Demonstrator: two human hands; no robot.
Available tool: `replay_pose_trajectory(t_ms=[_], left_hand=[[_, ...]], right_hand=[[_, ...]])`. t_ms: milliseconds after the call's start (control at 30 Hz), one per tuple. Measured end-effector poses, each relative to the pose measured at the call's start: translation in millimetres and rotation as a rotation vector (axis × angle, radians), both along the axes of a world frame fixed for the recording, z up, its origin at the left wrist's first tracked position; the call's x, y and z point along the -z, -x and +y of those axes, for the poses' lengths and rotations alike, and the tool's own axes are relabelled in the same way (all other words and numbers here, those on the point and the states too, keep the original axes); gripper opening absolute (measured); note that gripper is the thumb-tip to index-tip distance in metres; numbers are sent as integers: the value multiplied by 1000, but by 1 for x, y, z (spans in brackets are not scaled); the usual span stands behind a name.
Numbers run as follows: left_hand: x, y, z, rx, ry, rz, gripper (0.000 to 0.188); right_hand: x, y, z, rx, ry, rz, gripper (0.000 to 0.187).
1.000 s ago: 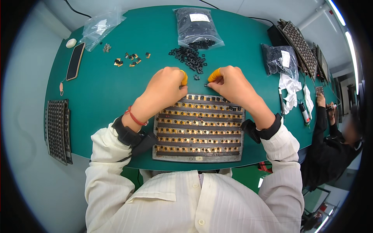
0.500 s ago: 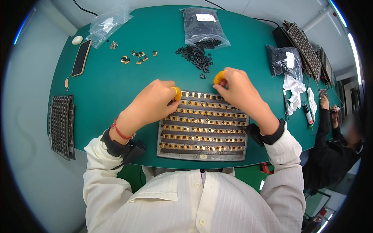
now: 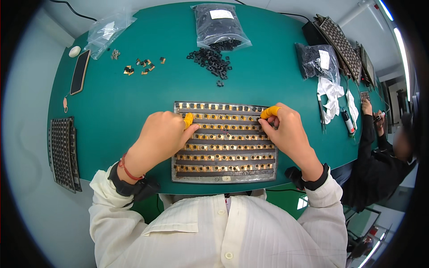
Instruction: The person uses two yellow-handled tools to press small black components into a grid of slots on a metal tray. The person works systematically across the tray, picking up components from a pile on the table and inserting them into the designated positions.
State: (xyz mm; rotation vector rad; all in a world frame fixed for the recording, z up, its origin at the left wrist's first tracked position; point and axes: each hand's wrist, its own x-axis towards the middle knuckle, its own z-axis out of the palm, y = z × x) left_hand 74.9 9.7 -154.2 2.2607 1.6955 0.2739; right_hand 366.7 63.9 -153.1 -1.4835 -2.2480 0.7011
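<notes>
In front of me lies a metal tray (image 3: 226, 179) with several rows of small gold-coloured metal pieces carrying black square parts. My left hand (image 3: 161, 133) is at the tray's upper left, thumb and a finger in a yellow finger cot closed together over the second row. Over the right end of that row, my right hand (image 3: 288, 131) has its thumb and yellow-cotted index finger pinched together. Whatever either pinch may hold is too small or hidden. Beyond the tray is a pile of black square parts (image 3: 212, 62), with a few lying closer to me.
Behind the pile lies an open plastic bag (image 3: 219, 27) of black parts. Loose gold-and-black pieces (image 3: 145, 67), a phone (image 3: 80, 72) and stacked trays (image 3: 62, 154) are leftward. On the right are another bag (image 3: 318, 62), white tissue (image 3: 330, 98), a marker (image 3: 347, 122) and a co-worker (image 3: 380, 165).
My right hand has come down from beyond the tray's far edge to the second row's right end. The left hand has also shifted slightly nearer to me. The whole view has moved a little.
</notes>
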Motion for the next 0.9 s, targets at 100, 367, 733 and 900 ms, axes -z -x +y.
replay_pose_trajectory(t_ms=[100, 367, 733, 900], left_hand=[[-9, -1, 8, 17, 75, 84, 44], [-3, -8, 1, 11, 11, 45, 42], [2, -4, -1, 41, -46, 2, 38], [3, -4, -1, 49, -61, -18, 36]], right_hand=[[3, 0, -1, 10, 8, -20, 15], [11, 10, -4, 147, -15, 7, 22], [-8, -9, -2, 20, -150, -6, 13], [-5, -8, -16, -112, -123, -85, 11]])
